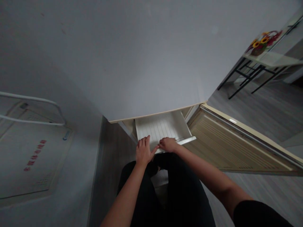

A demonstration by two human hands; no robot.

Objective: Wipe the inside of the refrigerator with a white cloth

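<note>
A white drawer (pixel 163 126) with a ribbed bottom is pulled out from under a grey panel, toward my knees. My left hand (pixel 143 152) lies over the left part of its front edge, fingers stretched out and thumb pointing right. Beside it, my right hand (pixel 168 144) has its fingers curled over the top of the front edge. The right thumb side nearly meets the left thumb; whether they touch is hard to tell. The drawer's front face is mostly hidden by my hands and legs.
An open door (pixel 236 142) with a ribbed inner face swings out at the right. A grey panel (pixel 151 63) rises above the drawer. On the left wall are a flat box cover (pixel 35 157) and a white rail (pixel 30 97). A table (pixel 272 60) with flowers (pixel 262 41) stands far right.
</note>
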